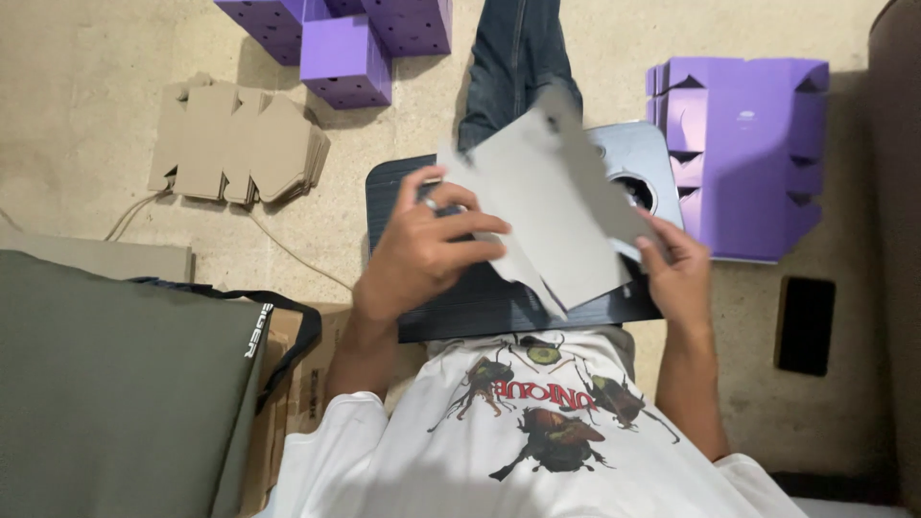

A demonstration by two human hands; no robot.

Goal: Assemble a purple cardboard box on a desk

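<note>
A flat grey die-cut cardboard sheet is held tilted above a black board that lies across my lap. My left hand grips the sheet's left edge, fingers curled over it. My right hand pinches its lower right edge. Under the sheet, a silvery-purple flat piece with a round hole rests on the board's far right part. My leg in jeans stretches out beyond the board.
A stack of flat brown cardboard blanks lies on the floor at left. Folded purple boxes stand at the top. A pile of flat purple blanks sits at right, a black phone below it. A green bag fills the lower left.
</note>
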